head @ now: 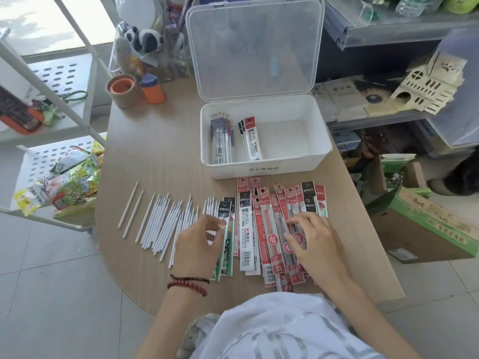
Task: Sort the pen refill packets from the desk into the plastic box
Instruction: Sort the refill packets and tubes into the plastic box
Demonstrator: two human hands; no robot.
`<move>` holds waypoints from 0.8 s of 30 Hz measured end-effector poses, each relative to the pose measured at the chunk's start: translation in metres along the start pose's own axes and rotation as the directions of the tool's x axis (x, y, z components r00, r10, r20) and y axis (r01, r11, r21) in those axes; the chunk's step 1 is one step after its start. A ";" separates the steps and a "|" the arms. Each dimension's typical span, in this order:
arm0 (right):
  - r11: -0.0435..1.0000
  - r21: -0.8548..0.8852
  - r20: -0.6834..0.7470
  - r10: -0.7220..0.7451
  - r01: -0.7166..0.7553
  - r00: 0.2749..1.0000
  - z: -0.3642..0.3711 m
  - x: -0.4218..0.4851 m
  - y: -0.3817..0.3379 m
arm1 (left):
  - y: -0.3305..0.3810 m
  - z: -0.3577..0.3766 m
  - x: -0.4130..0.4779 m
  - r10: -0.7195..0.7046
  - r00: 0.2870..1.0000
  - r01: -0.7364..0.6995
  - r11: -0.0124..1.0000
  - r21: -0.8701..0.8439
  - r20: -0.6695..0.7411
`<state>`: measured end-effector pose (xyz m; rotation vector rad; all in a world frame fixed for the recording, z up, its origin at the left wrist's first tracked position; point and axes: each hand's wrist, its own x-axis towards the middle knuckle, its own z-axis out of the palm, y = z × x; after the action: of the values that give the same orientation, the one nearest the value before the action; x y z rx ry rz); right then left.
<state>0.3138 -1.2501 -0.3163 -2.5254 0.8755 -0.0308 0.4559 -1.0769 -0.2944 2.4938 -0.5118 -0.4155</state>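
Sorting pen refill packets (246, 229) fanned on the counter (160, 156) before the plastic box (321, 151): left grip (202, 242) is pinching a black-topped packet (225, 211); right grip (313, 239) is resting open-fingered on red ones (267, 237). Lifting one packet without dragging its neighbours is looking wisest.

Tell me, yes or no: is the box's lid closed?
No, the clear lid stands upright behind the box, with packets showing inside.
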 end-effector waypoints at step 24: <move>0.991 -0.057 -0.006 0.122 -0.122 0.992 0.000 0.004 0.007 | 0.037 0.035 -0.022 0.026 0.973 -0.060 0.988 0.142 0.228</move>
<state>0.3133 -1.2572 -0.3197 -2.5195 1.0445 0.0304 0.4131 -1.1119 -0.2970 2.5861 -0.7088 -0.6714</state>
